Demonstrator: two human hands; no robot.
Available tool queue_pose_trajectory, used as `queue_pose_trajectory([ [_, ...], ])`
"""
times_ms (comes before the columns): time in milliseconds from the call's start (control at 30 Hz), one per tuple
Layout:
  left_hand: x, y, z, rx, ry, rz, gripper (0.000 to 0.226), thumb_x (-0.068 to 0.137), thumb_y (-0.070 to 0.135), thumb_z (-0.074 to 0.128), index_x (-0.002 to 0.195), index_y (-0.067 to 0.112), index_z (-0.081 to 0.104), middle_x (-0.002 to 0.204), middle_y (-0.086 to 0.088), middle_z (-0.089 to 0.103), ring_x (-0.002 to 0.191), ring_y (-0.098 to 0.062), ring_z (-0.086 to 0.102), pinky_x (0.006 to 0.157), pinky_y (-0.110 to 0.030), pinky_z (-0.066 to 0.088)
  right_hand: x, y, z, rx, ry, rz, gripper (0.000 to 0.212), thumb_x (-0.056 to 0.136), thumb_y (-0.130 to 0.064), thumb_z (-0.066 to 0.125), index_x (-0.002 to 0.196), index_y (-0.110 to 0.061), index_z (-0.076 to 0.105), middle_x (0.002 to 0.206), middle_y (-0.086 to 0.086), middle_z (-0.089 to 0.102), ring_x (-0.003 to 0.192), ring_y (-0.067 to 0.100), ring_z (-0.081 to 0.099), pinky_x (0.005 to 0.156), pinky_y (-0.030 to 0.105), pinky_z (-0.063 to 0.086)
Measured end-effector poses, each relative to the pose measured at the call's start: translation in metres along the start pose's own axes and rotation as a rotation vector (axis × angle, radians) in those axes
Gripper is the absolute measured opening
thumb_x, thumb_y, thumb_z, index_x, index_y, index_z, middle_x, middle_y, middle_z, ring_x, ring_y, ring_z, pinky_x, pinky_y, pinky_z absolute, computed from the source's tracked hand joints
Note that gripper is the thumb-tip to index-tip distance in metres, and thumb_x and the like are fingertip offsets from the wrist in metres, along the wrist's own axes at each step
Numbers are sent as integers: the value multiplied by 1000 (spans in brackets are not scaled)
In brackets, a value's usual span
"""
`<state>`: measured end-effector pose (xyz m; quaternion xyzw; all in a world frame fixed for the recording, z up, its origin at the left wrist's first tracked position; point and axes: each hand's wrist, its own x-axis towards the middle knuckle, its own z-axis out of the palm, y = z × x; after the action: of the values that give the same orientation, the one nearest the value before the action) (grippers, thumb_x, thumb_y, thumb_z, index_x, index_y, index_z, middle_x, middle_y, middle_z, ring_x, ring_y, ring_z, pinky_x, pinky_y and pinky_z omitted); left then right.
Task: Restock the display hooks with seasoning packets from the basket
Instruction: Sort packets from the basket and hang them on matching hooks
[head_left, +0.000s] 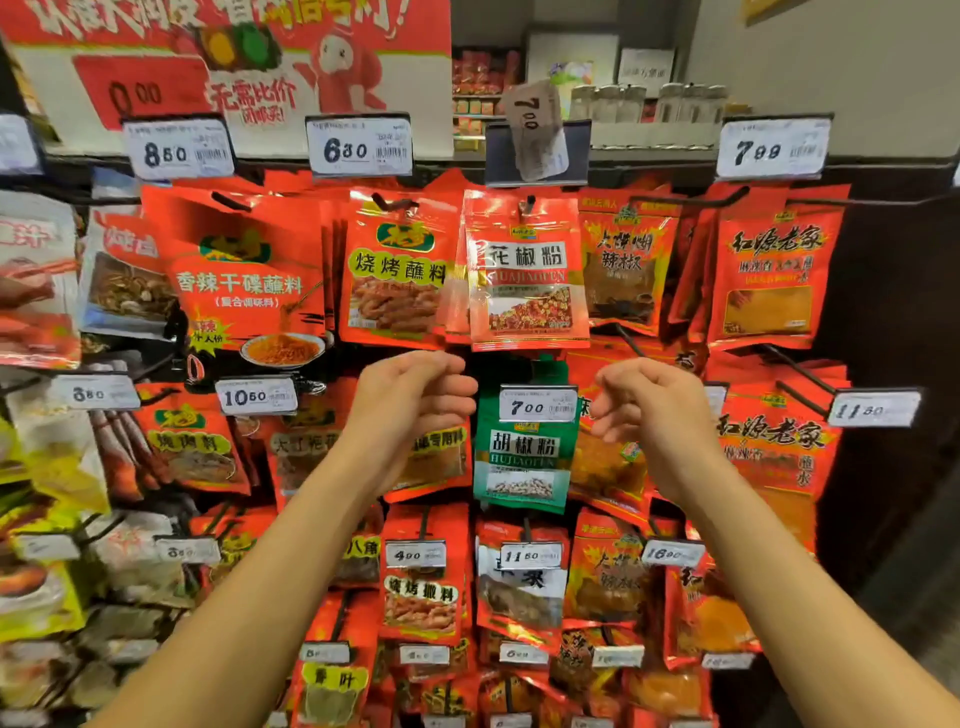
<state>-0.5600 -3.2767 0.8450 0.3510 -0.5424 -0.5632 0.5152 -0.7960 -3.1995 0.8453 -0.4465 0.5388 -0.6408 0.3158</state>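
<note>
A shop wall of hooks fills the frame. The red huajiao packet (527, 270) hangs upright at upper centre, directly above both empty, loosely curled grips: left hand (415, 387), right hand (652, 397), equally near. No basket shows.

I am seeing a red packet (527, 270) with a yellow band hanging above a green-and-white packet (523, 457), among white price tags (359, 145) showing black numerals.

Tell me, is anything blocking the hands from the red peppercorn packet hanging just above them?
Nothing visible. The left hand and right hand are raised just below the red packet, holding nothing, with only open air between.
</note>
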Motion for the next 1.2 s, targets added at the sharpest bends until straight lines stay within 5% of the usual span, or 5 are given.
queue_pose_trajectory([
  [433, -136, -258, -52, 19, 194, -772, 28, 102, 7, 39, 82, 17, 56, 73, -3, 42, 58, -12, 36, 52, -24, 27, -145, 263, -9, -96, 39, 873, 25, 95, -8, 53, 72, -9, 63, 56, 9, 60, 41, 18, 55, 39, 22, 41],
  [667, -217, -404, -81, 143, 363, -1147, 26, 98, 4, 52, 74, 11, 61, 69, -9, 60, 40, -10, 59, 40, -14, 43, -240, 422, -21, -148, 137, 1203, 28, 94, 2, 52, 69, -5, 61, 42, 3, 54, 34, 16, 50, 40, 20, 41],
  [767, -248, -478, -101, 198, 352, -1236, 15, 102, 7, 52, 99, 3, 66, 85, -11, 67, 69, -20, 67, 64, -29, 58, -276, 497, -27, -84, 165, 1299, 27, 97, -2, 49, 72, -12, 53, 46, -2, 50, 39, 16, 45, 40, 20, 40],
  [1033, -301, -676, -138, 322, 350, -1412, 25, 91, 15, 63, 115, 5, 65, 93, -13, 71, 72, -26, 67, 50, -26, 50, -367, 689, -36, -356, 98, 1438, 16, 89, -3, 57, 77, -10, 63, 58, 8, 63, 48, 24, 58, 51, 30, 52],
  [1200, -322, -771, -154, 350, 186, -1508, 16, 99, 11, 50, 87, 12, 61, 75, -6, 61, 60, -19, 58, 55, -26, 48, -401, 795, -34, -450, -42, 1506, 21, 97, -4, 54, 77, -10, 56, 70, 14, 58, 59, 28, 56, 62, 38, 51],
])
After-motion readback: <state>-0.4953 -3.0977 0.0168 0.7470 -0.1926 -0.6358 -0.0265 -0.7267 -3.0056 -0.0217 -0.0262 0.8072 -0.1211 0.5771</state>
